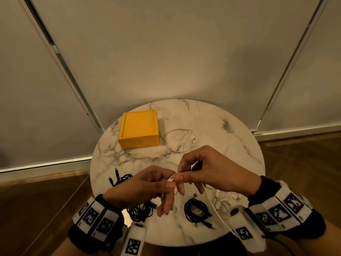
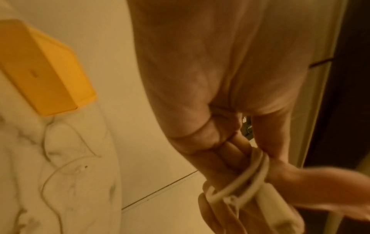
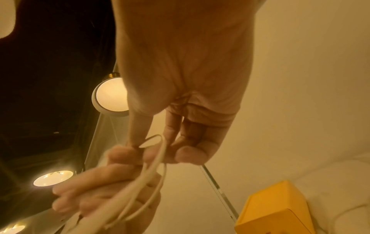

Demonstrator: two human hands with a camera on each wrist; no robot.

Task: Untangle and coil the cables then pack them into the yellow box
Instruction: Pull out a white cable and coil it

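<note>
Both hands meet above the front middle of the round marble table (image 1: pixel 230 137). My left hand (image 1: pixel 147 185) holds a small coil of white cable (image 1: pixel 172 179), looped around its fingers (image 2: pixel 236 159). My right hand (image 1: pixel 206 169) pinches a strand of the same white cable (image 3: pixel 156 159) between thumb and fingers. The cable's free end trails back to a loose white loop (image 1: pixel 178 139) on the table. The yellow box (image 1: pixel 138 129) stands closed at the back left, also visible as the yellow box (image 2: pixel 44 69) and the yellow box (image 3: pixel 280 210).
Black cables lie on the table: a tangle (image 1: pixel 120 178) at the left, a bundle (image 1: pixel 140 211) under my left hand, and a coil (image 1: pixel 197 211) at the front. A tangled white cable (image 1: pixel 225 202) sits beneath my right wrist. Wall panels stand behind the table.
</note>
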